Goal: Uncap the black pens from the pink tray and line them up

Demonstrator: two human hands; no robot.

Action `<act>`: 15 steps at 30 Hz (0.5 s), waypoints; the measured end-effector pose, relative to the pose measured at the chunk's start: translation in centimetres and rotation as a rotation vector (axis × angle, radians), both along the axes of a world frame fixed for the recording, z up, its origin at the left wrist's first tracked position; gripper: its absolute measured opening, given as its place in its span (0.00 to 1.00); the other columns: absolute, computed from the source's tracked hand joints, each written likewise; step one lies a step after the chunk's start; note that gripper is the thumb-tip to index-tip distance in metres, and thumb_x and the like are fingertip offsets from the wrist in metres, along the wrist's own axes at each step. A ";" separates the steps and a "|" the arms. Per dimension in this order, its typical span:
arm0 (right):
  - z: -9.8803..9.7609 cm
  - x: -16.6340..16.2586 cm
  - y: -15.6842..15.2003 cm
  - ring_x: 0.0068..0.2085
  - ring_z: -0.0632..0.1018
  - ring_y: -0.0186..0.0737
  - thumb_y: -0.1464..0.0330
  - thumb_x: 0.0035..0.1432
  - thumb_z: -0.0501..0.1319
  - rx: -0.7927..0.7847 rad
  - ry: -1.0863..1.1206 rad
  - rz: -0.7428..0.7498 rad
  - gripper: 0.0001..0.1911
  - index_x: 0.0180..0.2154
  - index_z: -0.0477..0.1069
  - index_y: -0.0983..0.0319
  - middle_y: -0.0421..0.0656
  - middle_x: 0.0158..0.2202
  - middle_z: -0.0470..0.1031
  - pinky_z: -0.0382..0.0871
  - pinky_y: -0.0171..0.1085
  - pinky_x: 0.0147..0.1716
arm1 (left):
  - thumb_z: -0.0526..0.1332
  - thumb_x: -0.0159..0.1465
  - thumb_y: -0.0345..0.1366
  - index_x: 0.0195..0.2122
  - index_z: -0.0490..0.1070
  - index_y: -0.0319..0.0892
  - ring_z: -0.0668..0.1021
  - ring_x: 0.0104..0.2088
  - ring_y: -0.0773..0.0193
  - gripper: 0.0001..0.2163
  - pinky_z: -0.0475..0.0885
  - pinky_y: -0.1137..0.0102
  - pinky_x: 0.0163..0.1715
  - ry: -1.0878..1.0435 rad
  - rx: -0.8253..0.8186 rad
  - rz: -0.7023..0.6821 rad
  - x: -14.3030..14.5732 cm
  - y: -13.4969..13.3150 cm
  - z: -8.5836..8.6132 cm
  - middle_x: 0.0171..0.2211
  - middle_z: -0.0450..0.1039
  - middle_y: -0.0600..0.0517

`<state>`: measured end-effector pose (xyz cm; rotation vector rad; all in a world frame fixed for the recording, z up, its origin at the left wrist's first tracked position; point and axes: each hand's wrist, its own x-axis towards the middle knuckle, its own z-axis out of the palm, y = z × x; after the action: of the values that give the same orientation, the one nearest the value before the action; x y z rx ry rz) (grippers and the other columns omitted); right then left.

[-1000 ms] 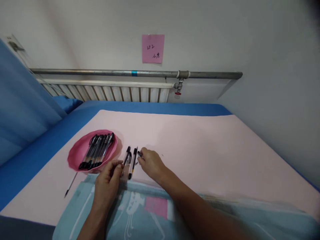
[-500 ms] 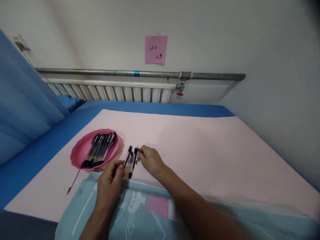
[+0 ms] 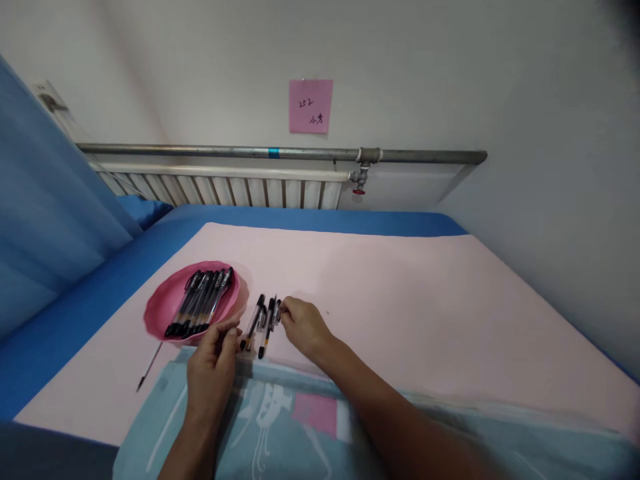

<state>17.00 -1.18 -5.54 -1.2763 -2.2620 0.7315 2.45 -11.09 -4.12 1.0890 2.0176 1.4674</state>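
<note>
Three black pens lie side by side on the pink sheet (image 3: 400,293). My left hand (image 3: 213,370) rests just left of the leftmost pen (image 3: 251,323), fingers loosely curled and apart, holding nothing. My right hand (image 3: 304,325) pinches the top end of the rightmost pen (image 3: 277,309), most of which is hidden by the fingers. The middle pen (image 3: 267,328) lies free between the two hands. A pink plate (image 3: 161,308) to the left holds several black pens (image 3: 200,301) in a row.
A thin loose pen refill (image 3: 149,367) lies below the plate. A light blue towel (image 3: 280,427) with a pink patch covers the near edge. The blue mattress (image 3: 70,300), a radiator (image 3: 225,190), a steel pipe (image 3: 280,153) and a pink note (image 3: 311,106) lie beyond.
My left hand has let go of the leftmost pen and drawn back to the left. That pen now lies flat. My right hand has stayed pinched on its pen.
</note>
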 end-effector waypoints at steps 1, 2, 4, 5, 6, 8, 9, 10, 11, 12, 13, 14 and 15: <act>0.1 0.1 -0.2 0.34 0.72 0.35 0.73 0.53 0.52 0.004 0.000 0.011 0.07 0.32 0.68 0.61 0.42 0.32 0.73 0.58 0.31 0.31 | 0.56 0.54 0.44 0.37 0.71 0.41 0.73 0.25 0.64 0.15 0.66 0.72 0.24 0.005 -0.006 -0.007 0.1 0.0 -0.1 0.25 0.72 0.52; 0.1 0.2 -0.4 0.34 0.72 0.35 0.73 0.53 0.52 0.009 0.001 0.022 0.07 0.32 0.68 0.61 0.42 0.32 0.72 0.58 0.31 0.32 | 0.56 0.55 0.44 0.37 0.71 0.41 0.73 0.26 0.64 0.14 0.66 0.72 0.24 0.012 -0.012 -0.014 0.1 -0.1 -0.2 0.25 0.72 0.52; 0.3 0.6 -0.8 0.34 0.71 0.36 0.73 0.52 0.53 0.017 0.007 0.040 0.07 0.31 0.68 0.61 0.42 0.32 0.72 0.58 0.32 0.32 | 0.55 0.56 0.44 0.38 0.71 0.41 0.74 0.26 0.63 0.14 0.66 0.72 0.26 0.038 -0.023 -0.015 0.1 -0.2 -0.3 0.26 0.73 0.52; 0.3 0.7 -0.9 0.33 0.71 0.36 0.74 0.52 0.53 0.019 0.012 0.045 0.06 0.31 0.68 0.61 0.42 0.32 0.71 0.59 0.32 0.32 | 0.55 0.56 0.43 0.38 0.70 0.42 0.74 0.27 0.63 0.14 0.67 0.72 0.27 0.061 -0.028 -0.008 0.0 -0.2 -0.3 0.27 0.73 0.52; 0.4 0.9 -1.0 0.32 0.71 0.35 0.74 0.51 0.53 0.020 0.018 0.047 0.06 0.30 0.67 0.62 0.42 0.31 0.71 0.59 0.32 0.31 | 0.54 0.57 0.43 0.38 0.70 0.42 0.74 0.28 0.63 0.14 0.67 0.71 0.28 0.097 -0.027 0.009 -0.2 -0.3 -0.1 0.28 0.73 0.51; 0.4 1.2 -1.0 0.31 0.70 0.35 0.75 0.51 0.53 0.018 0.033 0.050 0.06 0.29 0.67 0.62 0.42 0.29 0.70 0.58 0.31 0.30 | 0.53 0.58 0.43 0.39 0.69 0.43 0.75 0.31 0.62 0.13 0.67 0.70 0.31 0.201 -0.018 0.077 -1.1 -0.3 0.5 0.33 0.74 0.50; 0.4 1.3 -1.0 0.30 0.70 0.35 0.75 0.51 0.52 0.016 0.041 0.052 0.06 0.29 0.67 0.62 0.42 0.29 0.70 0.58 0.31 0.30 | 0.52 0.58 0.43 0.40 0.69 0.43 0.75 0.33 0.62 0.13 0.67 0.70 0.32 0.268 -0.023 0.119 -1.8 -0.2 1.0 0.35 0.74 0.50; 0.4 1.4 -0.9 0.30 0.69 0.35 0.75 0.51 0.52 0.013 0.047 0.055 0.06 0.29 0.66 0.62 0.42 0.29 0.70 0.58 0.31 0.29 | 0.52 0.58 0.42 0.40 0.69 0.43 0.75 0.34 0.61 0.13 0.67 0.70 0.33 0.341 -0.048 0.158 -2.7 0.0 1.6 0.37 0.73 0.50; 0.4 1.4 -0.8 0.30 0.69 0.35 0.75 0.51 0.52 0.011 0.051 0.058 0.06 0.29 0.66 0.62 0.42 0.29 0.70 0.58 0.32 0.29 | 0.51 0.59 0.42 0.40 0.68 0.43 0.75 0.35 0.60 0.13 0.67 0.69 0.33 0.415 -0.095 0.189 -3.7 0.3 2.2 0.37 0.73 0.49; 0.4 1.5 -0.8 0.30 0.69 0.35 0.75 0.51 0.52 0.008 0.055 0.061 0.06 0.29 0.66 0.62 0.42 0.29 0.69 0.58 0.32 0.29 | 0.51 0.58 0.41 0.40 0.69 0.43 0.75 0.35 0.59 0.13 0.66 0.68 0.33 0.499 -0.179 0.198 -4.7 0.6 2.7 0.37 0.73 0.48; 0.4 1.5 -0.8 0.30 0.69 0.35 0.75 0.51 0.52 0.006 0.058 0.064 0.06 0.29 0.66 0.62 0.42 0.29 0.69 0.58 0.32 0.29 | 0.50 0.58 0.41 0.39 0.69 0.42 0.74 0.35 0.57 0.13 0.66 0.67 0.33 0.583 -0.285 0.196 -5.7 1.1 3.3 0.35 0.74 0.46; 0.4 1.5 -0.8 0.30 0.69 0.35 0.75 0.51 0.52 0.004 0.059 0.067 0.06 0.29 0.66 0.62 0.42 0.29 0.69 0.58 0.32 0.29 | 0.50 0.58 0.40 0.38 0.70 0.40 0.74 0.36 0.55 0.14 0.66 0.66 0.32 0.669 -0.382 0.179 -6.7 1.5 3.7 0.34 0.74 0.45; 0.4 1.6 -0.8 0.30 0.69 0.35 0.75 0.51 0.52 0.002 0.060 0.070 0.06 0.29 0.66 0.62 0.42 0.29 0.69 0.58 0.32 0.29 | 0.49 0.58 0.39 0.37 0.71 0.39 0.74 0.36 0.53 0.15 0.65 0.65 0.32 0.755 -0.465 0.164 -7.5 2.0 3.9 0.34 0.74 0.43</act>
<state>18.55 -1.95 -5.14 -1.1638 -2.2677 0.7818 -5.08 -9.06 -0.18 1.4112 2.8137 0.5944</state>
